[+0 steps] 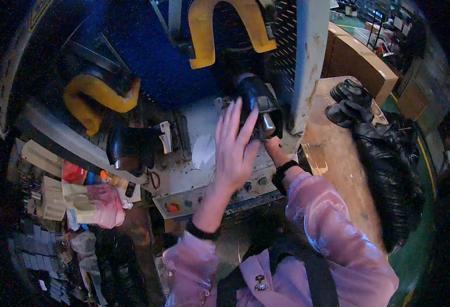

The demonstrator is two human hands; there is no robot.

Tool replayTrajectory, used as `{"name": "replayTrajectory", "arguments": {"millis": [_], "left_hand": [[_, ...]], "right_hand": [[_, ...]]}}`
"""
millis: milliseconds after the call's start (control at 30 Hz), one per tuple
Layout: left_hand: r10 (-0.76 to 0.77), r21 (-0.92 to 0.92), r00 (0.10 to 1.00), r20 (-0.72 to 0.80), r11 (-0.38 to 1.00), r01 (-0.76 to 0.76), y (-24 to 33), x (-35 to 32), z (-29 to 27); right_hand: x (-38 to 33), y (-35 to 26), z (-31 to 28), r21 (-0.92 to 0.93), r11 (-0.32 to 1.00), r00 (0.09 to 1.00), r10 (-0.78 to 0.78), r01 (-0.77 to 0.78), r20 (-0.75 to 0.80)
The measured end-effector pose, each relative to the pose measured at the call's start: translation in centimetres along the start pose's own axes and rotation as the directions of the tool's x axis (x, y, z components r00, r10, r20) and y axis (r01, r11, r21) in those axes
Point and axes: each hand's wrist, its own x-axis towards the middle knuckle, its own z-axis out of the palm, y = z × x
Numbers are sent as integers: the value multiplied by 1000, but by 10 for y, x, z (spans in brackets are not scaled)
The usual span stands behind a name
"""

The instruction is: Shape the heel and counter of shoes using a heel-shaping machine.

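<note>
Dim bluish light, heavy fisheye bending, black vignetted corners.

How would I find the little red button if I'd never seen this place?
Start at the big blue machine with yellow curved guards. Below it runs a pale, grimy control panel, just under the person's left hand. The red button sits at the panel's left end, near the pink sleeve; it is the only bright red one, the others being small and dark or greenish.
</note>
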Motion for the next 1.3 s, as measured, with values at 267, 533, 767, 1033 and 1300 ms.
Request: {"name": "replayTrajectory", "arguments": {"millis": [267, 533, 767, 1033, 1300], "left_hand": [[-463, -318, 860, 214, 800, 509, -42, -123, 29], [-151, -251, 972, -181, 962, 103, -26, -43, 2], [369, -54, 921, 127, 929, -365, -16, 69, 1], [316, -204, 949, 2, 929, -309, -40, 86, 8], [325, -246, 945, -41, 913, -325, -26, 66, 12]], "right_hand": [[-1, -9, -22, -48, 995, 995, 93, -90, 46], [-7, -7, -17, -55, 993, 994, 105, -103, 36], [-6, -8, 0, -43, 994, 995, 98, -97, 19], [-2, -8, 9, -41, 996, 996, 84, -84, -5], [12, -2, 5, -68, 993, 995, 98, -99, -17]]}}
